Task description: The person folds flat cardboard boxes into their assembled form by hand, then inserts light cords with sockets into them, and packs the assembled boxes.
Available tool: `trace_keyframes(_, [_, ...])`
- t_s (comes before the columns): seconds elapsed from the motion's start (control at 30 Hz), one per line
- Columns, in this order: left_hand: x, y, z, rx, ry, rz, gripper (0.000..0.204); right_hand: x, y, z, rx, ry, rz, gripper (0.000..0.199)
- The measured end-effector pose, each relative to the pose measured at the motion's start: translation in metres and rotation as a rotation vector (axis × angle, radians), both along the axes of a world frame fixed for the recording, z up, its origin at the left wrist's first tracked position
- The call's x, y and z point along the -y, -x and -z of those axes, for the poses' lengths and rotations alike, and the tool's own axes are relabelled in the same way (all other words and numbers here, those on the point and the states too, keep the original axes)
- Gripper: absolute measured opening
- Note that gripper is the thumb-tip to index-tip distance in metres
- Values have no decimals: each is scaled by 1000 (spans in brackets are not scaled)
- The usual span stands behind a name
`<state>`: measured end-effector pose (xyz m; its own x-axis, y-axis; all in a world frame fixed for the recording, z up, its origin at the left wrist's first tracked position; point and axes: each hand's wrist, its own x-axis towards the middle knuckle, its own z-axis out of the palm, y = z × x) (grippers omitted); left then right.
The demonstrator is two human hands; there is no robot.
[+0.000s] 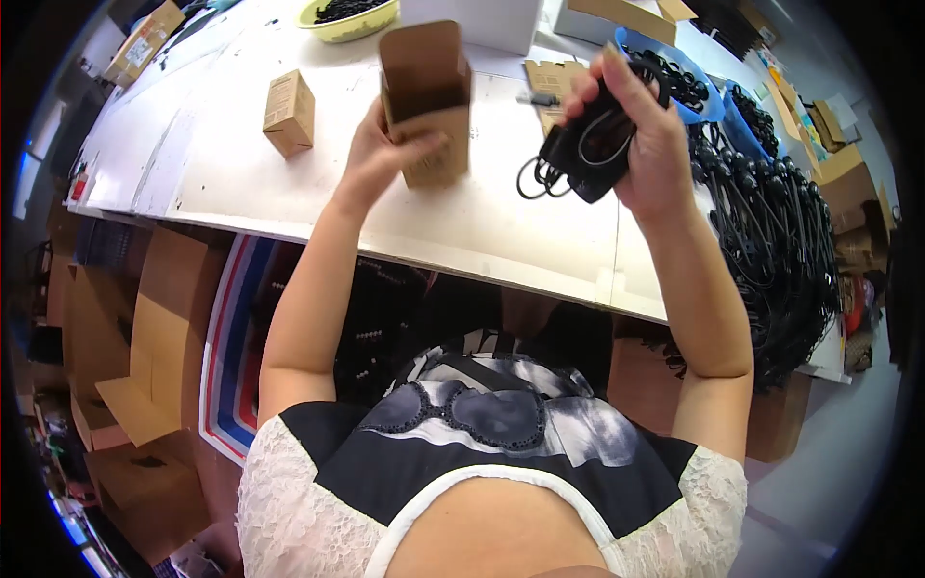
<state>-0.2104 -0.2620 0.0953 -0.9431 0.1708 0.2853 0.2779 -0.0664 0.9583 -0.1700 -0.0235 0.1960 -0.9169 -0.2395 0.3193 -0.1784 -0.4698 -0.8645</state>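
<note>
My left hand (385, 154) grips a small brown cardboard box (438, 159) above the white table. The box stands upright with its top flap raised and its dark inside showing. In my right hand (650, 135) is a black device with a coiled black cable (593, 149), held up to the right of the box. Loops of the cable and a plug end hang out on its left side. What kind of device it is, I cannot tell. A closed small brown box (289, 114) stands on the table left of my left hand.
Flattened cardboard (554, 77) lies behind my right hand. Blue basins (718, 101) of black parts and a large heap of black cables (771, 231) crowd the right side. A yellow bowl (349, 24) sits at the back. Large open cartons (159, 337) stand below left.
</note>
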Motion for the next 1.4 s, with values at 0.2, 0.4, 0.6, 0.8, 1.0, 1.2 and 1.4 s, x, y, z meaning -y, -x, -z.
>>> trace_keyframes(0.2, [-36, -59, -13, 94, 64, 308, 61, 33, -21, -39, -383, -352, 107, 15])
trace_keyframes(0.4, [-45, -61, -10, 116, 33, 317, 61, 27, -4, -3, -665, -315, 134, 21])
trace_keyframes(0.6, [-43, -62, -7, 85, 47, 287, 62, 12, -14, -17, -521, -502, -33, 26])
trace_keyframes(0.8, [-42, -62, -2, 70, 14, 295, 64, 6, -7, -24, -598, -442, -89, 34])
trace_keyframes(1.0, [-41, -58, 5, 52, 13, 283, 65, 0, -14, -26, -238, -157, -300, 35])
trace_keyframes(1.2, [-43, -55, 9, 27, 33, 274, 65, 17, -13, -18, 66, -31, -282, 34])
trace_keyframes(1.4, [-43, -54, 14, 2, 6, 291, 67, 35, -1, 7, -352, -369, 128, 25])
